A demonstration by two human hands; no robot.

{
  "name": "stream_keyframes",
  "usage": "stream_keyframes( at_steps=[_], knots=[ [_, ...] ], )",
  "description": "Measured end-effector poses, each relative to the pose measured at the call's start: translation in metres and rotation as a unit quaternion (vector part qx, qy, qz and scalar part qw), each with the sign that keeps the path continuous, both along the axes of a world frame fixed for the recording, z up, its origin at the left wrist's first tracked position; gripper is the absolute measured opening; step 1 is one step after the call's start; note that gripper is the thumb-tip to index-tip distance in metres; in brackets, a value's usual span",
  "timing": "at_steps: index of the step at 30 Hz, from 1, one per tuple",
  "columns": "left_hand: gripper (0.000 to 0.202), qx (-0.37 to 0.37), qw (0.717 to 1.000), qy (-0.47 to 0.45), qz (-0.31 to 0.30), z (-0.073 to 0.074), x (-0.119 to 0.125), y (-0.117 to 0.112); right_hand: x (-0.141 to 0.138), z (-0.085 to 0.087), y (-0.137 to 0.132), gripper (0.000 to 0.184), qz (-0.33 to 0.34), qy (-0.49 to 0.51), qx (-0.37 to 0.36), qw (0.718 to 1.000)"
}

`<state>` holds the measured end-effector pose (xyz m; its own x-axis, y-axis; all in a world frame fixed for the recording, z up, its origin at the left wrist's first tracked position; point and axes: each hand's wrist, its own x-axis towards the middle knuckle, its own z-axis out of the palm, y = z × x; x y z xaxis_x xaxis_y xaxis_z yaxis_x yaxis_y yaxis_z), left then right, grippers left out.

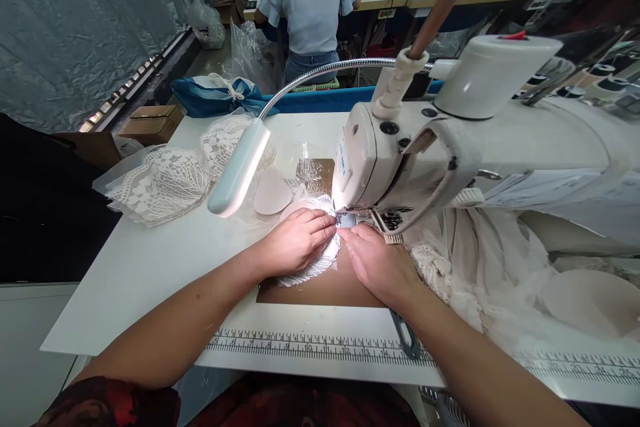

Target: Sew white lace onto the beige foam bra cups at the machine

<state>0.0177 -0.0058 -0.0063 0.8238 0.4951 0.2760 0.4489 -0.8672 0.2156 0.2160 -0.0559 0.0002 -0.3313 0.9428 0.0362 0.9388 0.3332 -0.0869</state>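
Item: white scalloped lace piece (313, 270), rounded, with an openwork edge. It is laid at frame centre on the white surface (150, 260), and its far edge is fed under the presser foot of the white sewing machine (373, 153). It is pressed down by the left hand (299, 240), fingers loosely bent, nothing gripped. The right hand (374, 260) is laid flat just beside it, fingertips at the foot. Light is cast by a pale gooseneck lamp (239, 168).
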Motion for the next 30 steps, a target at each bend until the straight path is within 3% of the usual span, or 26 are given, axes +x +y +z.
stream_keyframes(
  at_steps=[12,23,30],
  knots=[
    [0.035,0.001,1.000,0.018,0.010,0.0016,-0.0012,0.0058,0.0055,-0.0009,0.0015,0.035,0.032,0.085,0.007,0.996],
    [0.038,0.005,0.998,0.029,0.057,0.0027,-0.0031,0.0086,0.0049,-0.0045,0.0053,0.041,0.021,0.064,-0.013,0.998],
    [0.038,0.002,0.999,0.041,0.012,0.0056,-0.0086,0.0034,0.0078,-0.0044,0.0056,0.039,0.032,0.087,0.009,0.996]
  ],
)
